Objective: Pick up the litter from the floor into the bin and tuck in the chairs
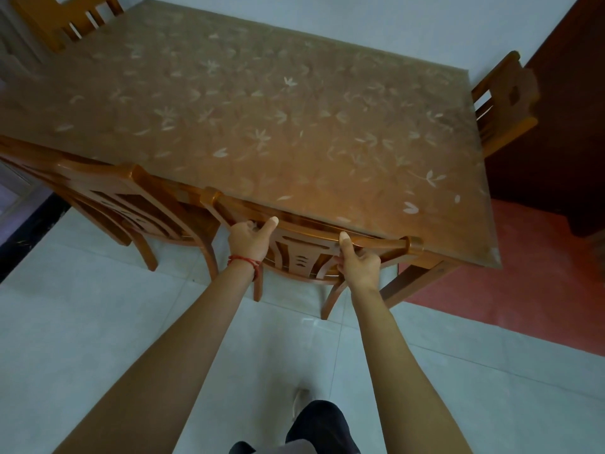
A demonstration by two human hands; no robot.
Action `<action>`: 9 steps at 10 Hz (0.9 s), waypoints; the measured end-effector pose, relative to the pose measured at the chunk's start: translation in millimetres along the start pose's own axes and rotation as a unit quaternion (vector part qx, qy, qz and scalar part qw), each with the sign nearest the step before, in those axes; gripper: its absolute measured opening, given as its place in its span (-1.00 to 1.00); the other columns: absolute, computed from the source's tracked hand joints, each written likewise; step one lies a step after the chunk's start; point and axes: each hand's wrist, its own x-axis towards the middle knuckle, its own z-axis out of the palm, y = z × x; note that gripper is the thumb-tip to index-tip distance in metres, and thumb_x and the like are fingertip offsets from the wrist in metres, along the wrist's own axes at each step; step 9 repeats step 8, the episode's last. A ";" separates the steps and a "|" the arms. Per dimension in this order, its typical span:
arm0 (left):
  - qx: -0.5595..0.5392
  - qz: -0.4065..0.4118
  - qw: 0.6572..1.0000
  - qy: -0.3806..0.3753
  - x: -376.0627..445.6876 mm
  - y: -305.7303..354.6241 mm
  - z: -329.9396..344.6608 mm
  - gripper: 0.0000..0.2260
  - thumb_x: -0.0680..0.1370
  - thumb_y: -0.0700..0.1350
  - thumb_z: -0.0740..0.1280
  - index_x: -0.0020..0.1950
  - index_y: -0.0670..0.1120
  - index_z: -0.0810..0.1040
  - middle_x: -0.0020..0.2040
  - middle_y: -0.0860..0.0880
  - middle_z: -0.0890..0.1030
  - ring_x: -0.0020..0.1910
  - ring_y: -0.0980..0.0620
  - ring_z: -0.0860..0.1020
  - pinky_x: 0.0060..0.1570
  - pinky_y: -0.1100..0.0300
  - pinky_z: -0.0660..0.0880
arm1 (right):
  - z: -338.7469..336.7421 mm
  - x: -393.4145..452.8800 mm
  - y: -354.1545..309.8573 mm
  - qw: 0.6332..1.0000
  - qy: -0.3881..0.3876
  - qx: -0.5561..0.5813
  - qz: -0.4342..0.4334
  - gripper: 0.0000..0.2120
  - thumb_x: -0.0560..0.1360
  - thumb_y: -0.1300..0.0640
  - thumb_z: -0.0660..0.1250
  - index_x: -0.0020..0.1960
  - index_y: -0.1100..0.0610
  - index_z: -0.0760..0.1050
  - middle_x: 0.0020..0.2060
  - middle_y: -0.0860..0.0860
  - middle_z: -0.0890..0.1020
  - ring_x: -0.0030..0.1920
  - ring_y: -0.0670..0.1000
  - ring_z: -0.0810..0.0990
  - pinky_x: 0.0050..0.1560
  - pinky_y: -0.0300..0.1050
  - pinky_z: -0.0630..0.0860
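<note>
Table (262, 126) filled most of your view, a wooden one under a clear cover printed with pale leaf shapes; no writing or brand could be read on it or anywhere else. Pale floor tiles (98, 322) lay beneath you, with a red mat (491, 290) past the table's near right corner.

Four chairs showed. One chair at the near edge (307, 257) stood with its top rail right against the table edge, and it was the one you held. A second near chair (131, 204) sat to its left along the same edge, also pushed in. A right-end chair (504, 103) stood at the table's right edge, and a far chair (65, 18) at the far left corner.

Your left hand (248, 239) was curled around the held chair's top rail, thumb on top, with a red string bracelet (245, 262) at the wrist. Your right hand (358, 262) was closed on the same rail further right, thumb pressed upward against it.
</note>
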 end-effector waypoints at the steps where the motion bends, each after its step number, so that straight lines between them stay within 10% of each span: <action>1: 0.008 -0.002 1.000 -0.002 -4.0 3.4 -1.1 -0.64 0.42 -0.03 0.41 -0.22 -0.36 0.53 -0.24 -0.28 0.56 -0.08 -0.33 0.58 0.03 -0.24 0.52 | -0.9 -1.6 0.3 1.000 -0.001 -0.013 -0.002 -0.62 0.46 -0.14 0.28 -0.05 0.19 0.54 -0.16 0.11 0.65 -0.08 0.10 0.63 0.04 0.06 0.58; 6: 0.127 0.070 0.989 -0.003 -51.6 -5.1 1.0 -0.87 0.54 -0.04 0.25 -0.15 -0.03 0.53 -0.22 -0.02 0.55 -0.20 0.07 0.49 -0.07 0.12 0.38 | -4.1 -25.4 0.3 0.994 -0.003 -0.104 -0.043 -0.67 0.54 -0.05 0.18 0.00 0.21 0.51 -0.16 0.12 0.64 -0.08 0.13 0.61 -0.02 -0.02 0.54; 7: 0.155 0.102 0.982 -0.024 -61.0 -15.9 -9.6 -0.66 0.55 -0.06 0.23 0.24 -0.23 0.46 0.18 -0.21 0.55 0.20 -0.13 0.47 0.18 0.09 0.37 | -8.1 -38.9 4.4 0.989 -0.034 -0.107 -0.093 -0.68 0.54 -0.04 0.19 0.13 0.15 0.48 -0.12 0.03 0.63 0.00 0.08 0.60 0.05 -0.04 0.52; 9: 0.196 0.144 0.969 -0.041 -73.0 -19.3 -26.5 -0.64 0.56 -0.10 0.21 0.30 -0.24 0.39 0.28 -0.25 0.48 0.29 -0.19 0.40 0.25 0.11 0.30 | -12.1 -54.6 1.6 0.980 -0.065 -0.140 -0.126 -0.59 0.53 -0.06 0.21 0.30 0.12 0.39 0.04 0.02 0.60 0.14 0.05 0.53 0.12 -0.08 0.46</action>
